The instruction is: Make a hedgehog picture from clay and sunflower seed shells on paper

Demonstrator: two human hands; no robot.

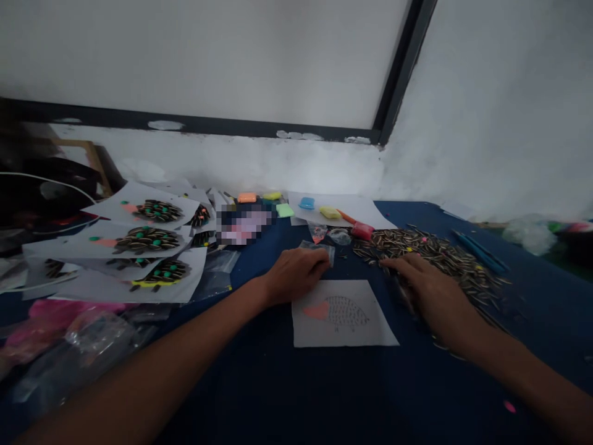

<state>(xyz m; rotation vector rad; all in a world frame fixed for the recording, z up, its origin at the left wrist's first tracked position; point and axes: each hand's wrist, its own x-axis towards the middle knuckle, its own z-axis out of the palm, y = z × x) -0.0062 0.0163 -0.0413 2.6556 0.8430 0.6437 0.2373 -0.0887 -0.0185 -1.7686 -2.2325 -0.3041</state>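
A white paper sheet (343, 337) lies between my hands, bearing a dotted hedgehog outline with a salmon-coloured clay face. Just above its upper left corner is my left hand (299, 274), its fingers curled closed by a small clear plastic bag (327, 249). Whether anything sits inside that grip is hidden. My right hand (428, 293) reaches palm down over the near left side of a pile of striped sunflower seeds (477, 272). Its fingers are stretched out among the seeds, slightly blurred, and the thumb is mostly hidden.
Finished seed hedgehogs on paper (143, 238) are stacked at the left, with pink and clear plastic bags (97, 337) below. Clay packets in orange (247, 198), blue (306, 203) and red (362, 230) lie at the back. A blue pen-like tool (479, 252) lies beyond the seeds.
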